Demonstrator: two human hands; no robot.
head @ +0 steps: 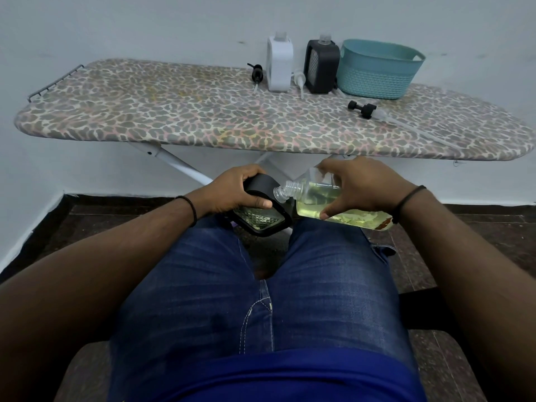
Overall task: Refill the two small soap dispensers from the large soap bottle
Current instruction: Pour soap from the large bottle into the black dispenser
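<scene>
Low in the middle of the frame, over the seated person's knees, the left hand (232, 190) is wrapped around a black soap dispenser (261, 211), fingers over its top and thumb across its front, so that it leans back toward the lap. The right hand (359, 187) clasps the large soap bottle (322, 201), which is tipped nearly flat with its open threaded neck pointing left. Its mouth and the dispenser's clear neck meet at the center of the frame. Yellowish liquid lies along the bottle's lower side. I cannot tell whether any is flowing.

Across the upper half runs an ironing board (174, 117) with a leopard-print cover. At its upper right stand a white dispenser (279, 65) and a second black dispenser (321, 66), both uncapped, just beside a teal basket (377, 71). A black pump head (256, 75) lies left of the white dispenser, a white pump head (298, 81) lies between the two dispensers, and a larger black pump (362, 108) lies in front of the basket.
</scene>
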